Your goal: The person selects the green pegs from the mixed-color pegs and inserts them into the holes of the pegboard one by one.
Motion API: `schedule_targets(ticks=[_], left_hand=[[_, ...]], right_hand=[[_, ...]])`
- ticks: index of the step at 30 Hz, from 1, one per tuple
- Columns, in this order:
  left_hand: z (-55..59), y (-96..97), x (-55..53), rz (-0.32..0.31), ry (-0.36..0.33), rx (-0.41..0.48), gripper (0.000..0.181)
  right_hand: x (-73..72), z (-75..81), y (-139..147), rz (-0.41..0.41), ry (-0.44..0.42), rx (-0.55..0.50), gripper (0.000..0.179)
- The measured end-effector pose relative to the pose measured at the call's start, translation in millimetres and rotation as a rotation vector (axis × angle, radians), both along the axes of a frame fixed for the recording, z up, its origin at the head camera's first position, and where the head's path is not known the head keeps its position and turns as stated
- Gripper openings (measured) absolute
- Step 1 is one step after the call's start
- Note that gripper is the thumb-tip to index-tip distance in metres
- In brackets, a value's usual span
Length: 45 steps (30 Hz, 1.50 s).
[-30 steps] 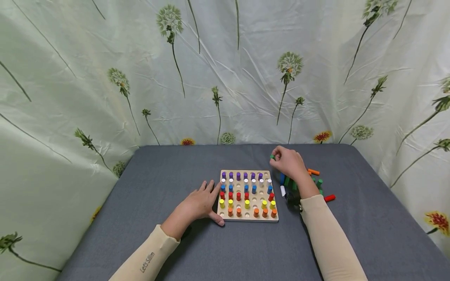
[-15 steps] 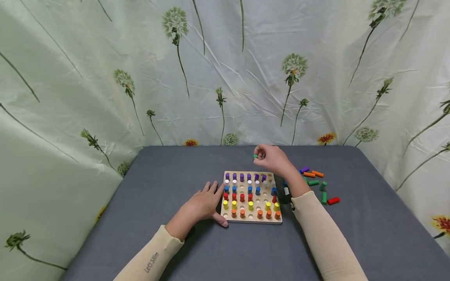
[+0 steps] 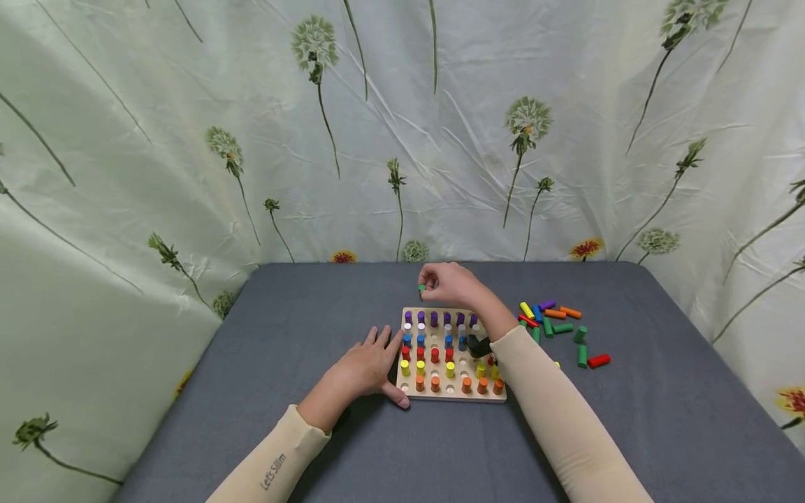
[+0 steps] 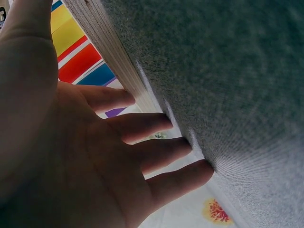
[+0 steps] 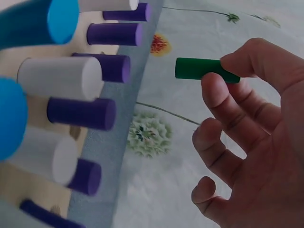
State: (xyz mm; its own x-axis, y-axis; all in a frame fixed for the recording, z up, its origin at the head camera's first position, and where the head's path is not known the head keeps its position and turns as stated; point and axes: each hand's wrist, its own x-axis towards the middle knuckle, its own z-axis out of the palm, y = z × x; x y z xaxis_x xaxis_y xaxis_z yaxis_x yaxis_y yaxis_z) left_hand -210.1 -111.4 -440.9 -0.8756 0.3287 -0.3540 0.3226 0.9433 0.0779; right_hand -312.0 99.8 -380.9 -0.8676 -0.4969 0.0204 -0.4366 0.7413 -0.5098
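My right hand point(image 3: 449, 283) pinches a green peg point(image 5: 190, 69) between thumb and fingers, above the far edge of a wooden pegboard point(image 3: 453, 399). In the right wrist view the peg lies across the fingertips, apart from the board. Rows of purple, white, blue, red, yellow and orange pegs stand in the board, with some bare holes among them. The right forearm hides part of its right side. My left hand point(image 3: 361, 363) lies with spread fingers at the board's left edge. Its thumb is by the near left corner, and the left wrist view shows the index fingertip against the wooden side.
Loose pegs lie in a scatter to the right of the board, among them a red peg point(image 3: 599, 360), a purple peg point(image 3: 548, 304), an orange peg point(image 3: 570, 312) and several green ones. The grey table point(image 3: 314, 300) ends at a flower-print curtain point(image 3: 465, 175).
My right hand has carried the green peg leftward from near the loose pegs to over the board's far edge, uncovering more of the pile. My left hand keeps its place beside the board.
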Motion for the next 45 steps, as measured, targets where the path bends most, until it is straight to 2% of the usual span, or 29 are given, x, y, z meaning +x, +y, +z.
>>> schedule_targets(ticks=[10, 19, 29, 39, 45], left_hand=[[0.0, -1.4, 1.4, -0.005, 0.008, 0.008, 0.135], [-0.7, -1.1, -0.1, -0.004, 0.002, 0.015, 0.136], [-0.1, -2.0, 0.1, -0.008, 0.006, 0.008, 0.135], [0.0, -0.5, 0.5, -0.018, 0.011, 0.002, 0.135], [-0.3, -2.0, 0.2, -0.007, 0.01, 0.005, 0.135]], right_hand=[[-7.4, -14.3, -16.6, 0.074, -0.063, 0.078, 0.008], [-9.9, -23.8, -22.8, 0.08, -0.062, 0.164, 0.008], [-9.3, -25.0, -28.9, 0.066, -0.004, 0.208, 0.009], [-9.0, -31.7, -31.6, 0.047, -0.013, 0.223, 0.009], [-6.8, -25.0, -27.8, 0.045, -0.034, 0.19, 0.017]])
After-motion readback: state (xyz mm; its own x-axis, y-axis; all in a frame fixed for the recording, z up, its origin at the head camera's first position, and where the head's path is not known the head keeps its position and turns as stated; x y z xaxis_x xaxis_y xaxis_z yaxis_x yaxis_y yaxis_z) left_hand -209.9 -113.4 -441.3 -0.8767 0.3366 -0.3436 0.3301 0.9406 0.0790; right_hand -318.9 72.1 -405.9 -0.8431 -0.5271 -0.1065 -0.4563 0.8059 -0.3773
